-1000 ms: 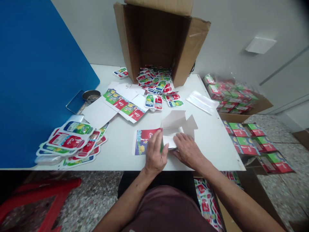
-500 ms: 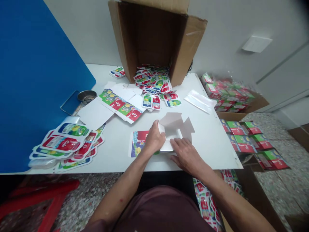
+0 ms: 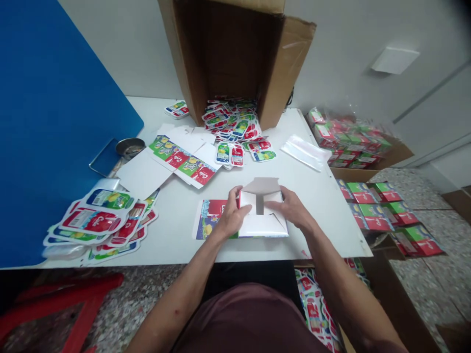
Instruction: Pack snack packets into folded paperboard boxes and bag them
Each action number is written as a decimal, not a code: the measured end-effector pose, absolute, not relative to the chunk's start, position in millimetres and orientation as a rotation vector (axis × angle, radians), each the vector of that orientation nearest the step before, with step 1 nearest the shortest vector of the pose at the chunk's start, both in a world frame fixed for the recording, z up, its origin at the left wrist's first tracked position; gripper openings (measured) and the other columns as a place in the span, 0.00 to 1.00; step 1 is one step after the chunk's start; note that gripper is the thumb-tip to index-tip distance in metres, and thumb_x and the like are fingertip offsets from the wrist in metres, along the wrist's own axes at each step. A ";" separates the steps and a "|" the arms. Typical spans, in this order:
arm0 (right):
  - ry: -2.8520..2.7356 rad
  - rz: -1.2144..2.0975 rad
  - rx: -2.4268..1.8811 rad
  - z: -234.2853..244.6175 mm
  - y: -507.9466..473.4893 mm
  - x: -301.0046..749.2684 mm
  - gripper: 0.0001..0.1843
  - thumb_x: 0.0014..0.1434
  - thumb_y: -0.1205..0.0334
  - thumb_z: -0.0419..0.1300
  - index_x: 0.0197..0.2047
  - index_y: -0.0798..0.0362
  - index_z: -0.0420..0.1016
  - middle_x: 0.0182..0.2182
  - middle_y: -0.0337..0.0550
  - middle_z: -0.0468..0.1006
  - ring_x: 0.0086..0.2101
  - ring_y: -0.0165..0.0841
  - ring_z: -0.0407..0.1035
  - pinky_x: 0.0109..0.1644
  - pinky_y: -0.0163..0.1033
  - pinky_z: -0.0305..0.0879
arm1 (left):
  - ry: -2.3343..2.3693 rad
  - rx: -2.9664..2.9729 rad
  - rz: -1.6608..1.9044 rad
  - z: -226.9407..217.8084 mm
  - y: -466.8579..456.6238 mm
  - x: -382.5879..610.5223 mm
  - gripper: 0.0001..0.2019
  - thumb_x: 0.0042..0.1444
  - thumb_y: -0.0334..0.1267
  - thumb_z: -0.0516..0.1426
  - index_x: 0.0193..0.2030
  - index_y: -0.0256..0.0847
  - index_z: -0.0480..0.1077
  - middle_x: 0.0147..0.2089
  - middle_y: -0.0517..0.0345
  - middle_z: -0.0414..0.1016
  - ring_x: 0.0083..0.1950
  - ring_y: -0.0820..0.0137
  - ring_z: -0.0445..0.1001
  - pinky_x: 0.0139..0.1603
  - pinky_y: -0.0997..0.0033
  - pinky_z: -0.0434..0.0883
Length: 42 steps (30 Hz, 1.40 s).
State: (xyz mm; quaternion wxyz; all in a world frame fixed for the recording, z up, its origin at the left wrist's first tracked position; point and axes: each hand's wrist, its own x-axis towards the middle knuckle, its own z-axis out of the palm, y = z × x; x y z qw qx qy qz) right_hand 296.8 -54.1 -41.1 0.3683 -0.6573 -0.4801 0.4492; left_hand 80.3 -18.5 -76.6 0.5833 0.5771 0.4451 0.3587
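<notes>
A small printed carton (image 3: 263,226) lies between my hands near the table's front edge, its white inside facing up. Two side flaps are folded inward with a dark gap between them, and the far flap (image 3: 262,185) stands up. My left hand (image 3: 232,215) grips the carton's left side, thumb over the left flap. On the other side, my right hand (image 3: 292,206) holds the right edge with its thumb pressing on the right flap. A purple and red printed card (image 3: 209,220) lies flat by my left hand, partly covered.
Flat carton blanks (image 3: 184,162) and bottle-shaped packs (image 3: 99,218) lie to the left. An open cardboard box (image 3: 294,63) at the back spills more packs (image 3: 235,120). Clear plastic sleeves (image 3: 306,153) rest at right. Finished-looking cartons (image 3: 371,215) stand beyond the table's right edge.
The side flaps, raised or spread before, are now folded inward. My right hand has moved from the near flap up to the carton's right side. My left hand keeps its grip.
</notes>
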 end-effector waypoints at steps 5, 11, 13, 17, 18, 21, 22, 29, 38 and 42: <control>-1.479 0.780 -1.688 -51.6 -72.3 295.4 0.35 0.56 0.55 0.70 0.65 0.49 0.71 0.58 0.52 0.78 0.55 0.46 0.73 0.60 0.55 0.69 | 0.935 1.358 0.937 -85.8 -23.6 82.0 0.33 0.58 0.36 0.61 0.71 0.46 0.60 0.66 0.48 0.72 0.64 0.56 0.73 0.65 0.54 0.69; -1.510 0.691 -1.364 -76.4 -91.8 296.2 0.21 0.70 0.44 0.55 0.47 0.48 0.83 0.69 0.50 0.67 0.68 0.47 0.61 0.69 0.57 0.60 | 0.861 1.559 1.114 -91.5 -27.9 74.4 0.14 0.57 0.36 0.61 0.51 0.42 0.72 0.67 0.44 0.69 0.70 0.54 0.68 0.70 0.54 0.64; -1.490 0.750 -1.424 -74.7 -93.8 295.6 0.19 0.68 0.44 0.59 0.40 0.49 0.84 0.70 0.49 0.66 0.69 0.48 0.60 0.70 0.56 0.58 | 0.784 1.631 1.071 -91.5 -27.1 68.5 0.13 0.58 0.37 0.59 0.50 0.41 0.73 0.69 0.43 0.67 0.71 0.52 0.66 0.70 0.51 0.63; -1.432 0.791 -1.601 -60.9 -90.0 296.5 0.30 0.54 0.44 0.73 0.57 0.47 0.77 0.70 0.52 0.66 0.64 0.48 0.66 0.65 0.54 0.65 | 0.816 1.664 0.987 -82.4 -22.8 64.4 0.09 0.63 0.40 0.56 0.46 0.42 0.74 0.66 0.44 0.72 0.68 0.53 0.70 0.69 0.51 0.64; -1.445 0.795 -1.665 -56.6 -88.3 296.6 0.36 0.54 0.44 0.73 0.62 0.47 0.73 0.68 0.53 0.68 0.61 0.47 0.68 0.61 0.53 0.68 | 0.873 1.667 0.951 -78.2 -21.5 65.3 0.08 0.62 0.41 0.58 0.45 0.42 0.73 0.64 0.45 0.73 0.65 0.54 0.72 0.67 0.52 0.66; -1.594 0.745 -1.872 -45.0 -83.5 294.5 0.35 0.58 0.44 0.69 0.65 0.46 0.70 0.59 0.52 0.76 0.52 0.46 0.73 0.54 0.51 0.72 | 1.018 1.686 0.789 -64.3 -17.5 69.1 0.18 0.57 0.41 0.64 0.54 0.45 0.70 0.62 0.50 0.75 0.58 0.56 0.77 0.62 0.54 0.71; -1.653 0.699 -1.933 -42.4 -82.5 293.4 0.32 0.59 0.44 0.68 0.63 0.46 0.71 0.57 0.51 0.77 0.50 0.46 0.74 0.53 0.52 0.71 | 1.050 1.694 0.743 -60.6 -16.3 70.0 0.24 0.56 0.40 0.64 0.60 0.47 0.68 0.62 0.51 0.76 0.57 0.56 0.77 0.61 0.54 0.71; -1.779 0.703 -1.942 -44.7 -85.3 292.9 0.35 0.64 0.42 0.63 0.70 0.44 0.63 0.58 0.53 0.76 0.53 0.48 0.74 0.56 0.54 0.71 | 1.083 1.743 0.619 -57.3 -14.9 66.6 0.25 0.62 0.47 0.61 0.65 0.47 0.69 0.59 0.50 0.78 0.57 0.53 0.77 0.58 0.54 0.73; -1.105 1.232 -1.605 -62.9 -112.8 302.3 0.40 0.67 0.38 0.56 0.75 0.45 0.55 0.60 0.57 0.76 0.53 0.49 0.75 0.49 0.54 0.76 | 1.005 1.743 0.773 -57.1 -25.6 62.1 0.19 0.66 0.48 0.59 0.59 0.44 0.73 0.51 0.51 0.81 0.51 0.57 0.79 0.56 0.58 0.74; -1.350 1.418 -1.371 -33.4 -133.8 304.1 0.39 0.57 0.45 0.68 0.68 0.50 0.66 0.52 0.54 0.81 0.50 0.51 0.77 0.50 0.55 0.78 | 0.781 1.840 1.091 -49.0 -47.4 53.6 0.13 0.64 0.45 0.62 0.52 0.43 0.77 0.54 0.49 0.81 0.58 0.57 0.77 0.62 0.56 0.72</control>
